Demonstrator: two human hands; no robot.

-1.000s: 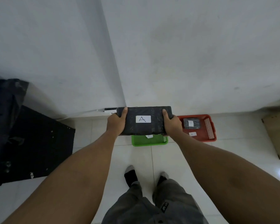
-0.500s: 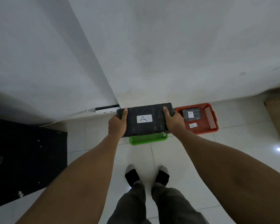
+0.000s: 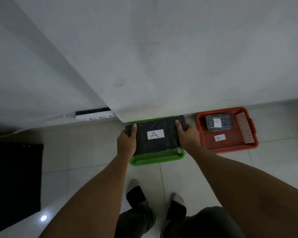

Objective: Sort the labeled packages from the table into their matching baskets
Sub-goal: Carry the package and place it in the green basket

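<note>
Here we clamp the package (image 3: 155, 134) between left hand (image 3: 126, 143) and right hand (image 3: 187, 136); released unevenly, it may catch the green basket (image 3: 156, 158) rim beneath.

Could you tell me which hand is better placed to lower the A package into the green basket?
Neither alone: the left hand and right hand grip opposite ends of the A package, directly above the green basket.
</note>
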